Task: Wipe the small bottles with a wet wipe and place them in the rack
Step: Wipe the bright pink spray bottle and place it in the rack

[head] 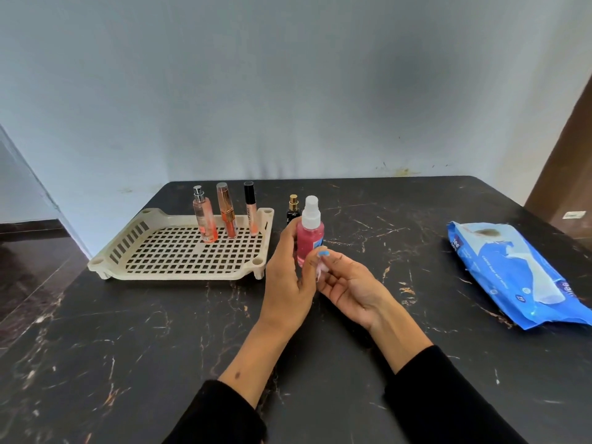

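My left hand point(288, 277) grips a pink spray bottle point(308, 238) with a white cap, upright above the black table. My right hand point(349, 283) pinches a small wad of white wet wipe point(320, 270) against the bottle's lower side. The beige grid rack point(179, 251) sits at the left. Three slim bottles stand along its far edge: a pink spray point(203, 219), a copper tube point(226, 211) and a black-capped gloss point(250, 208). A small dark bottle with a gold cap point(293, 208) stands on the table behind my left hand, partly hidden.
A blue pack of wet wipes point(515, 270) lies flat at the table's right side. The black marble table point(160, 347) reaches the pale wall behind. Its left edge drops to a dark floor point(28, 277); a brown door point(570, 174) stands at the far right.
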